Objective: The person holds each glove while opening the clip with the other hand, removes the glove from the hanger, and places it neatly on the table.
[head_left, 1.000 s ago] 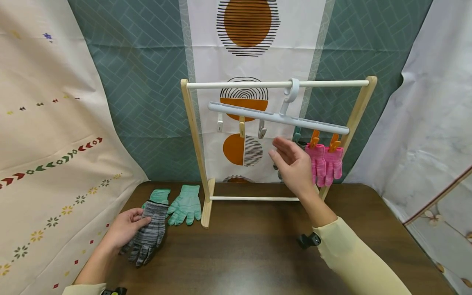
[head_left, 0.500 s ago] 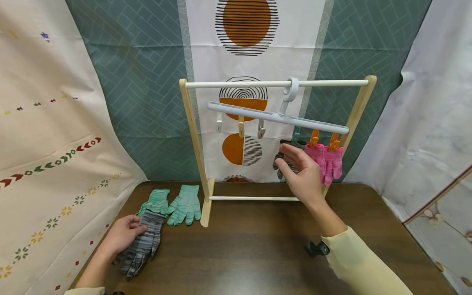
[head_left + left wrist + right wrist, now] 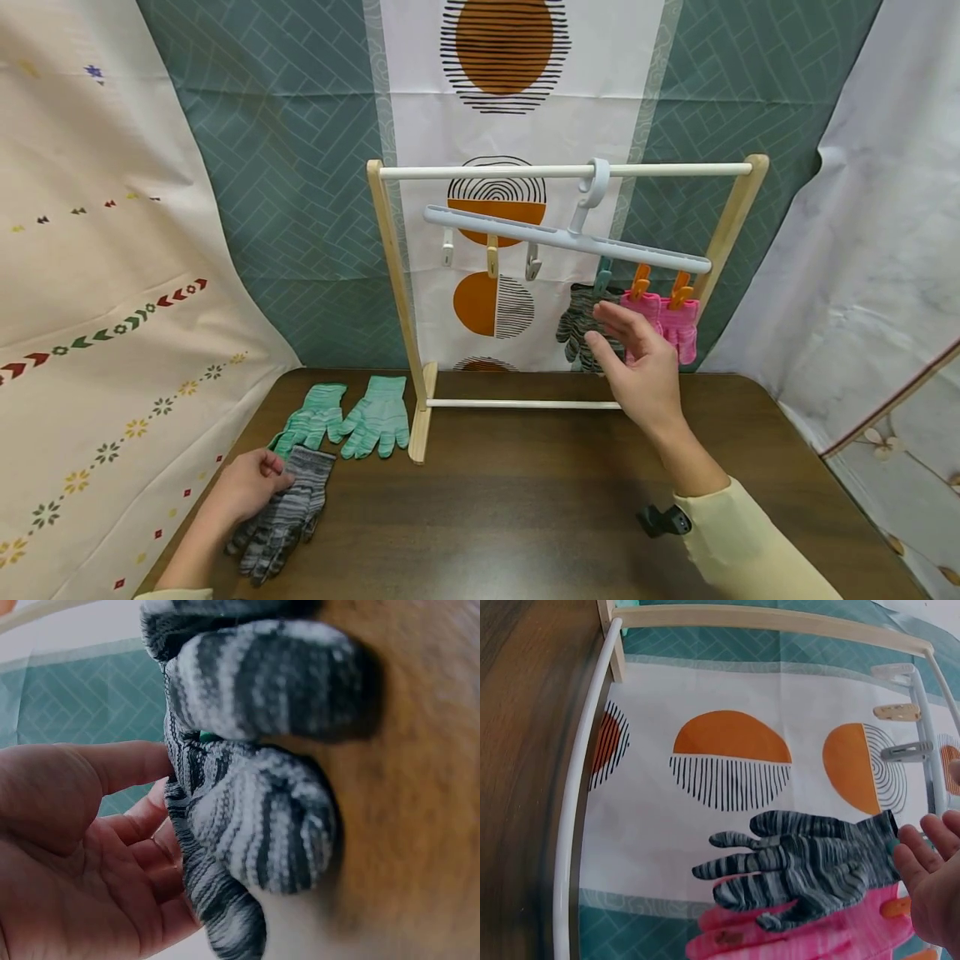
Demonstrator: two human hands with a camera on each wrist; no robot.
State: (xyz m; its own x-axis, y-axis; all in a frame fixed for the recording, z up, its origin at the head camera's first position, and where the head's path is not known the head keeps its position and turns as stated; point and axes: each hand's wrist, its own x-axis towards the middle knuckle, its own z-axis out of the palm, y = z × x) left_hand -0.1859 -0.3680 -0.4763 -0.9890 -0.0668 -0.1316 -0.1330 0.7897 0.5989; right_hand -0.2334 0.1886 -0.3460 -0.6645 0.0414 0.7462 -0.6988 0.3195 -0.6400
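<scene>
Low on the left, my left hand [image 3: 247, 487] pinches the edge of a grey-and-black striped knit glove [image 3: 288, 508], its cuff toward the rack. In the left wrist view, thumb and fingers meet at the edge of the glove [image 3: 262, 817]. A green glove [image 3: 311, 421] lies just beyond the cuff, with a second green glove [image 3: 378, 417] beside it. My right hand [image 3: 641, 367] is raised in front of the rack, fingers extended, holding nothing. Behind it hang a dark striped glove [image 3: 576, 321] from a teal clip [image 3: 603, 275] and pink gloves [image 3: 681, 333] from orange clips [image 3: 640, 282].
A wooden rack [image 3: 393, 275] with white rods stands at the back of the brown table [image 3: 480, 500]. From its top rod hangs a tilted pale-blue clip hanger [image 3: 525, 233]; white, yellow and grey clips [image 3: 532, 262] on its left part hold nothing. Fabric hangs around the table.
My left hand has drawn the grey striped glove toward me and left, uncovering more of the green glove. My right hand has moved right and down, revealing the hanging dark glove.
</scene>
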